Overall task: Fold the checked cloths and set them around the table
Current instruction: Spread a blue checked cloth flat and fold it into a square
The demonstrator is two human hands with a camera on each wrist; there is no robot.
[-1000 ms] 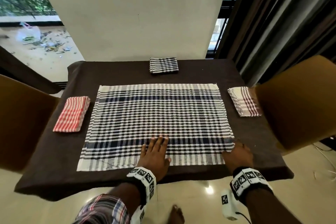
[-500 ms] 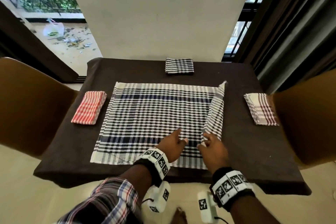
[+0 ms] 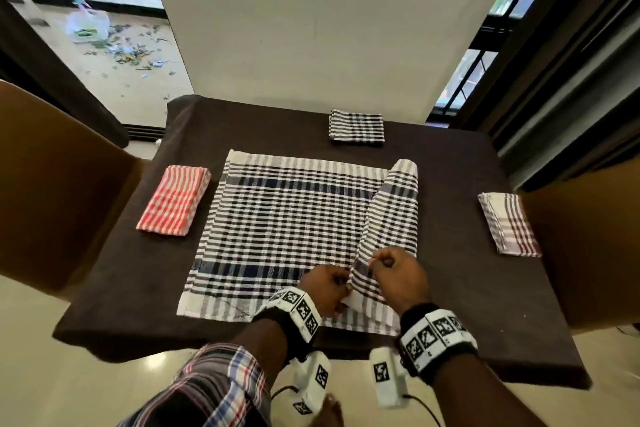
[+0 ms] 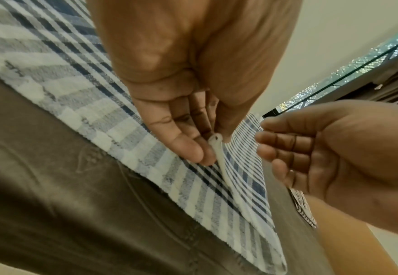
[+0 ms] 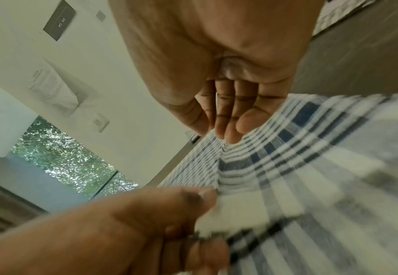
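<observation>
Checked cloth (image 3: 284,229) pinched by left hand (image 3: 325,288), right hand (image 3: 398,274); red cloth (image 3: 173,199), chairs (image 3: 52,191) beside

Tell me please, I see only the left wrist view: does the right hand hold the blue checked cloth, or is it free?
Observer: It holds it. In the head view the right hand pinches the right strip of the blue checked cloth, folded over toward the middle.
Operator: How many folded cloths are set out?
Observer: Three: a red checked cloth at the left, a black checked cloth at the far side, a maroon striped cloth at the right.
</observation>
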